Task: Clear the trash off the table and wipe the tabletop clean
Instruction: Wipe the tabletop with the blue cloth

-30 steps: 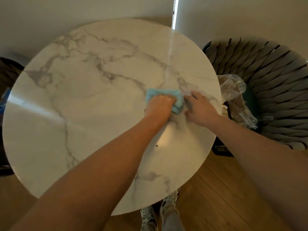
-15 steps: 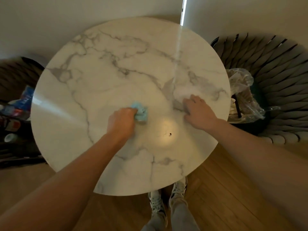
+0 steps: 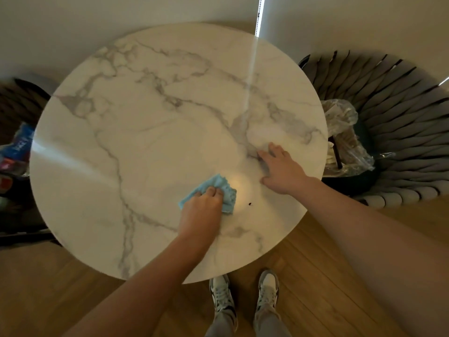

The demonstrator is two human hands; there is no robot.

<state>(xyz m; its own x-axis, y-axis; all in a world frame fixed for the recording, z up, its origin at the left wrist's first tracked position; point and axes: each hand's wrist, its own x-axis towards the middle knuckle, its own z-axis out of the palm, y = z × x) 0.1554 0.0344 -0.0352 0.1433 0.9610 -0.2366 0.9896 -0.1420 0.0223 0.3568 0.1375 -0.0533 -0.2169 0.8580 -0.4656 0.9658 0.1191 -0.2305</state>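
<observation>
The left hand (image 3: 202,210) has its fingers (image 3: 211,192) curled down, clamped on a light blue cloth (image 3: 218,190) pressed to the round marble tabletop (image 3: 145,132) near its front edge. The right hand (image 3: 281,169) lies flat just beside it, fingers spread. A dark crumb (image 3: 250,204) sits between them. A clear trash bag (image 3: 345,139) rests off the right edge.
</observation>
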